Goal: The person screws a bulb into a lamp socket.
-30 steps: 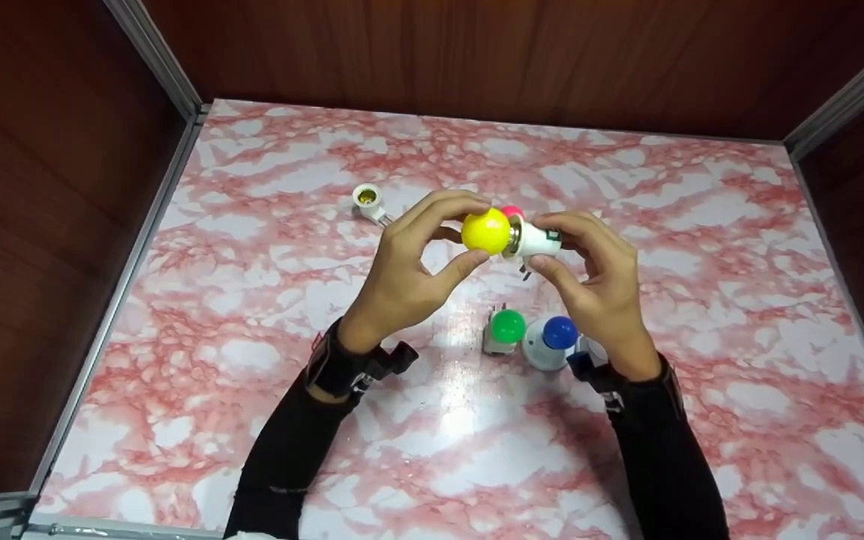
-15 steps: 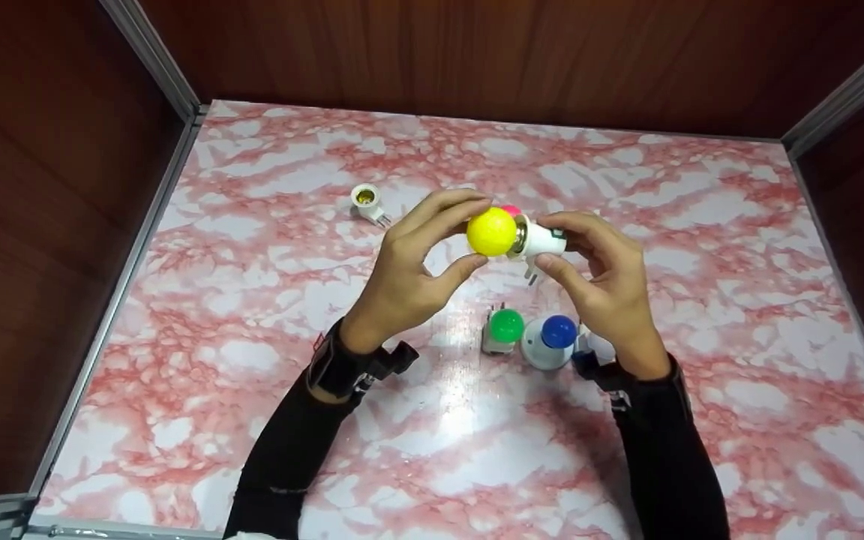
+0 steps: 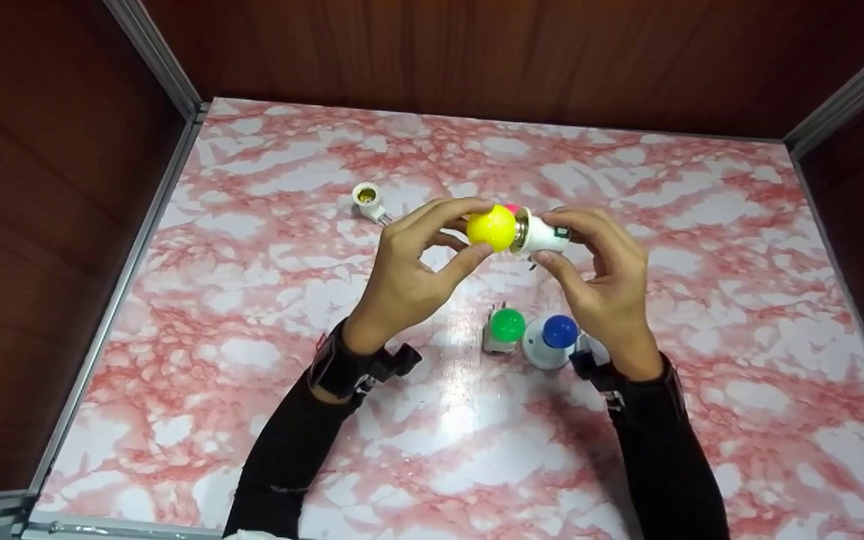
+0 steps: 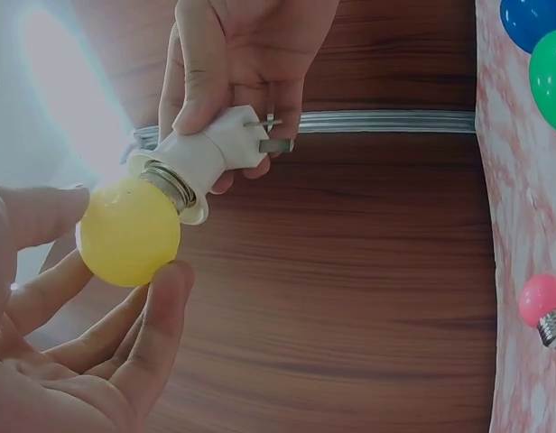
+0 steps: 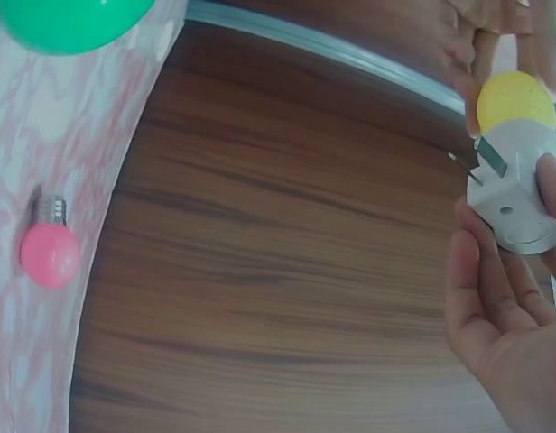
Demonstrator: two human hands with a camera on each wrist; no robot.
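Note:
My left hand (image 3: 418, 262) pinches a yellow light bulb (image 3: 489, 228) between thumb and fingertips. Opposite it, my right hand (image 3: 606, 277) grips a white plug-in lamp socket (image 3: 548, 235), whose mouth faces the bulb. Both are held up off the table. In the left wrist view the metal screw base (image 4: 170, 185) of the bulb sits at the socket's mouth, with some thread showing outside the rim. Flat metal prongs (image 5: 491, 155) stick out of the socket's side in the right wrist view. The socket overlaps most of a pink bulb (image 3: 512, 208) in the head view.
Nearer the body stand a green bulb (image 3: 508, 325) in a white plug-in holder and a blue bulb (image 3: 559, 331) on a round white base. Another plug-in socket (image 3: 367, 198) with a bare mouth lies at the back left. Dark wood panels (image 3: 477, 60) enclose the marbled table (image 3: 252, 420).
The yellow bulb and socket have shifted slightly right together. My left thumb has moved up onto the front of the bulb. The things on the table stay put.

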